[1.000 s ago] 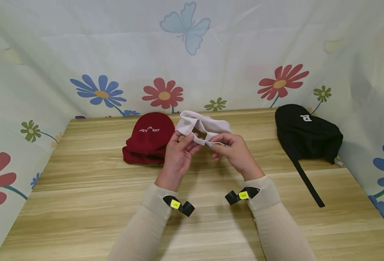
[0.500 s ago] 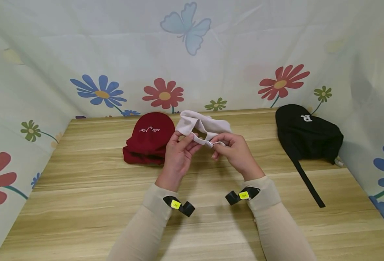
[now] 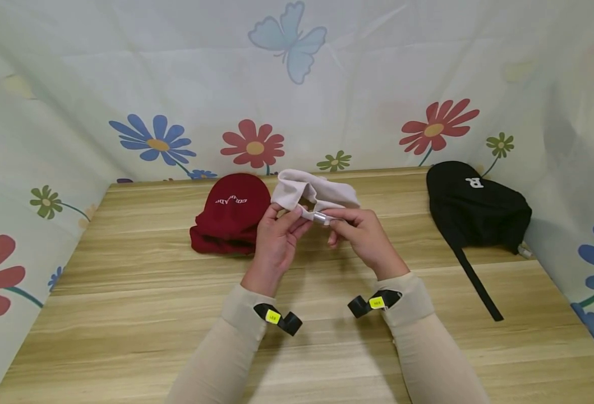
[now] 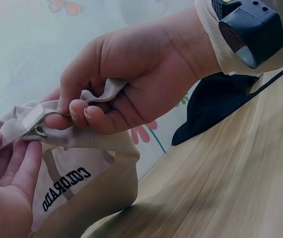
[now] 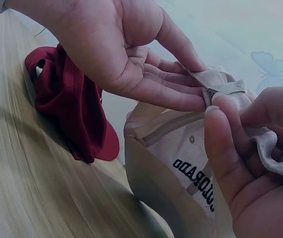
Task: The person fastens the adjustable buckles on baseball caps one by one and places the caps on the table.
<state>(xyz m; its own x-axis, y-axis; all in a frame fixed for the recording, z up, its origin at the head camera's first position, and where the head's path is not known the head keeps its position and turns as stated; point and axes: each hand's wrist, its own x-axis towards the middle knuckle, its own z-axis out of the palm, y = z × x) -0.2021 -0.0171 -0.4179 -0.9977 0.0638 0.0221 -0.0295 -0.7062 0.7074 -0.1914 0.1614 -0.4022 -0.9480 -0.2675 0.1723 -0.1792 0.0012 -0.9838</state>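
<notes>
Both hands hold a cream baseball cap (image 3: 327,193) by its back strap, over the middle of the table. My left hand (image 3: 276,238) pinches the strap between thumb and fingers on one side of a silver metal buckle (image 3: 320,217). On the other side, my right hand (image 3: 362,233) has thumb and forefinger on the strap right at the buckle. The loose strap end (image 4: 114,89) curls up inside the right hand in the left wrist view. Black letters (image 5: 195,179) reading COLORADO show on the cap below the hands in the right wrist view.
A dark red cap (image 3: 233,213) with white lettering lies just left of the left hand. Further right is a black cap (image 3: 478,207) with a white R, its long strap (image 3: 475,283) trailing forward over the wooden table (image 3: 125,314). Flower-printed curtains (image 3: 337,101) enclose the table's back and sides.
The buckle has turned so that its shiny face shows upward. The right thumb and forefinger have shifted slightly along the strap. The left hand and the other two caps stay in place.
</notes>
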